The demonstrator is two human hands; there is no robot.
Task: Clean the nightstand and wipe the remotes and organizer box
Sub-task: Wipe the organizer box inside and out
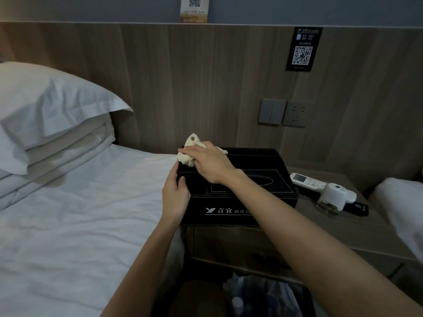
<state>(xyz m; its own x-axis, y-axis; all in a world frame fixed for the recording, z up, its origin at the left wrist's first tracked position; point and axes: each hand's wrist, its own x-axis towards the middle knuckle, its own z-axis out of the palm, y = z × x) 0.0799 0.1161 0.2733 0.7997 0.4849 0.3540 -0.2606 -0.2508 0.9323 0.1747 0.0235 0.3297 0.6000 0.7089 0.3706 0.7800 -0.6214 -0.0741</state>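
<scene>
A black organizer box [242, 202] with white lettering stands at the left end of the wooden nightstand [357, 229]. My left hand [175, 193] grips the box's near left corner, thumb on top. My right hand [209, 164] presses a cream cloth [190, 154] onto the box's far left top, with the fingers lying fairly flat over it. A white remote [307, 180] lies to the right of the box, and a dark remote [358, 208] lies partly hidden under a small bottle.
A clear bottle with a white cap [333, 197] stands on the nightstand's right part. A bed [75, 213] with stacked pillows [45, 115] lies left. Wall switches [272, 112] sit above the nightstand. A lined bin [263, 296] is below, and another white bed edge [402, 207] is far right.
</scene>
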